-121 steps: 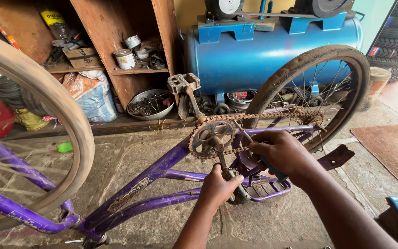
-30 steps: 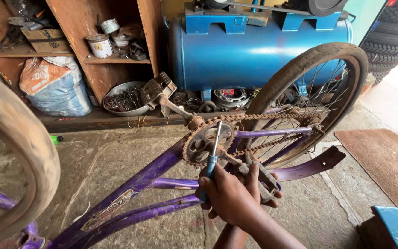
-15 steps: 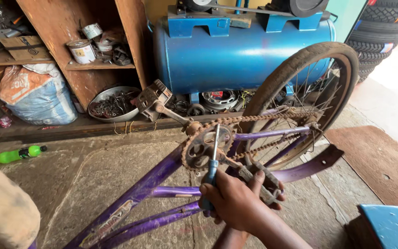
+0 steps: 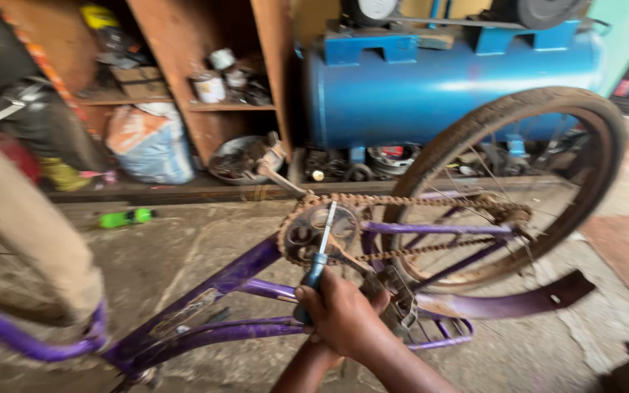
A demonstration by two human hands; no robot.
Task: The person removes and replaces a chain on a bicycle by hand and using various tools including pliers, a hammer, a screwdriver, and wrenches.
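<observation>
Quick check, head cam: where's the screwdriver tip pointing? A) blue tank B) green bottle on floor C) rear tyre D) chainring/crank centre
D: the screwdriver, gripped by its blue handle in the hands, has its shaft running up onto the rusty chainring of the purple bicycle, well away from the tyre, bottle and tank.

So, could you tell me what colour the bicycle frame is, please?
Purple; the bicycle frame shows best in the head view.

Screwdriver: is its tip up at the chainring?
Yes, the screwdriver, gripped by its blue handle in the right hand, points up with its shaft reaching the rusty chainring.
</observation>
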